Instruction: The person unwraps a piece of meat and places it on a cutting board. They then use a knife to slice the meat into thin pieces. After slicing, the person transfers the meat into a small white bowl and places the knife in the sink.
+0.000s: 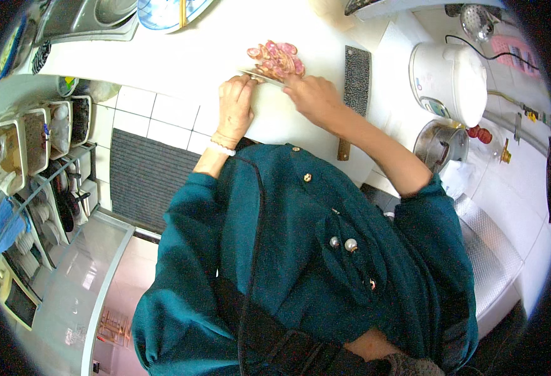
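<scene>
A heap of sliced sausage (277,58) lies on the pale counter or board in front of me. My right hand (314,98) is closed around a kitchen knife (267,79); its thin blade points left along the near edge of the slices. Beside the blade, my left hand (236,101) rests with bent fingertips on a small sausage piece, mostly hidden under them. To the right of my right hand lies a second, broad knife or cleaver with a dark, patterned blade (357,77) and a wooden handle (343,149), which neither hand touches.
A white rice cooker (447,82) stands at right, with a metal pot (437,141) nearer me. A blue-and-white plate (162,14) and a steel sink (87,21) are at the upper left. Plastic bins (35,141) stand on a rack at left, beyond a dark floor mat (148,176).
</scene>
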`<state>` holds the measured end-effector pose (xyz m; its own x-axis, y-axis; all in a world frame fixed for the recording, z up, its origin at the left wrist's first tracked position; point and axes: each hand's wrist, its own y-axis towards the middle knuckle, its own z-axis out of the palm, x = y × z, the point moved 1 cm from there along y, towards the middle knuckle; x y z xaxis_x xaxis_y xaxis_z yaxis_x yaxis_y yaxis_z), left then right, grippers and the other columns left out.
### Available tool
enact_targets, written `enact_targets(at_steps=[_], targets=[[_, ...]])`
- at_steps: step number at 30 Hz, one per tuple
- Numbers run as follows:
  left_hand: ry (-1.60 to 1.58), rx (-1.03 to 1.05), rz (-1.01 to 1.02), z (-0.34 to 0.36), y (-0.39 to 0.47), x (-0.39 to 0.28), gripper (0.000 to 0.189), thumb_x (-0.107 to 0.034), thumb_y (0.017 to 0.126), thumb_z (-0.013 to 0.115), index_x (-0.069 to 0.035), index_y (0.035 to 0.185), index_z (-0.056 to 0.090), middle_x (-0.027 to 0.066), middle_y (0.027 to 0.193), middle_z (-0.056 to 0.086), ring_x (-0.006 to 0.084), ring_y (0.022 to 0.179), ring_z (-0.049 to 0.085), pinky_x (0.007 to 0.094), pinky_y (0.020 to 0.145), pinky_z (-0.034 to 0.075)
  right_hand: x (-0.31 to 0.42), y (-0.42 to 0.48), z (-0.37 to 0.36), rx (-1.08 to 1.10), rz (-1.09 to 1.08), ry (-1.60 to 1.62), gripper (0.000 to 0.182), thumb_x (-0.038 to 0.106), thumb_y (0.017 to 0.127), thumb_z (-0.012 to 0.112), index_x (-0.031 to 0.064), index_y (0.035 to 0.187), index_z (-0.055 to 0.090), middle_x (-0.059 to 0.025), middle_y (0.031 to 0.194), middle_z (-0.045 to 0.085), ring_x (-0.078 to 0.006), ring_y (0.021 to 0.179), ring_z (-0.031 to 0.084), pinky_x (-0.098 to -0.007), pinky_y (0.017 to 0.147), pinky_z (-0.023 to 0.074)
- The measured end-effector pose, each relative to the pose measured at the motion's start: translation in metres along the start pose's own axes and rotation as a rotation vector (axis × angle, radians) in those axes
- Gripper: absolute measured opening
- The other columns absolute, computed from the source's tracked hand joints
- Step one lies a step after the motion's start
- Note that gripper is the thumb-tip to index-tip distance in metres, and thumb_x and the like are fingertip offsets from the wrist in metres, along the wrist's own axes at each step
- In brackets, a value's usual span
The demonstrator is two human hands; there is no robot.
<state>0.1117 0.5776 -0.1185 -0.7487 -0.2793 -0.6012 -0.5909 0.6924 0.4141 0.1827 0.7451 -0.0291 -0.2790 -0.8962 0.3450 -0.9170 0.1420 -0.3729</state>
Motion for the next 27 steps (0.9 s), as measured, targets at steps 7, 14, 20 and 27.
enact_targets(at_steps=[7,14,20,27], targets=[[0.003,0.008,0.012,-0.006,0.002,-0.002,0.048,0.009,0.061,0.054,-0.002,0.107,0.055,0.0140,0.110,0.055,0.0331,0.104,0.050,0.0424,0.090,0.038,0.014,0.027,0.021,-0.213,-0.085,0.105,0.030,0.029,0.091,0.054,-0.0004,0.090,0.060,-0.0226,0.070,0.063,-0.0407,0.070,0.063,-0.0490,0.065,0.0501],[0.116,0.007,0.022,-0.010,0.000,-0.006,0.046,0.005,0.065,0.053,-0.003,0.110,0.056,0.0107,0.111,0.055,0.0300,0.104,0.051,0.0406,0.090,0.039,-0.004,0.004,-0.001,-0.068,0.023,0.097,0.027,0.029,0.091,0.052,0.0022,0.087,0.058,-0.0216,0.070,0.062,-0.0404,0.067,0.062,-0.0503,0.063,0.0493],[0.128,-0.008,0.027,-0.009,-0.001,-0.004,0.042,0.002,0.067,0.055,-0.002,0.108,0.057,0.0099,0.111,0.056,0.0279,0.102,0.052,0.0395,0.087,0.041,-0.009,-0.029,-0.030,0.057,-0.028,-0.075,0.028,0.029,0.093,0.050,0.0020,0.090,0.055,-0.0210,0.070,0.063,-0.0397,0.067,0.063,-0.0502,0.060,0.0499],[0.069,-0.011,0.003,-0.008,-0.001,-0.003,0.045,0.004,0.065,0.054,-0.001,0.109,0.057,0.0124,0.111,0.055,0.0305,0.102,0.051,0.0407,0.088,0.040,-0.008,-0.022,-0.018,0.033,-0.011,-0.007,0.030,0.029,0.093,0.050,0.0019,0.083,0.056,-0.0202,0.066,0.060,-0.0399,0.064,0.060,-0.0489,0.060,0.0471]])
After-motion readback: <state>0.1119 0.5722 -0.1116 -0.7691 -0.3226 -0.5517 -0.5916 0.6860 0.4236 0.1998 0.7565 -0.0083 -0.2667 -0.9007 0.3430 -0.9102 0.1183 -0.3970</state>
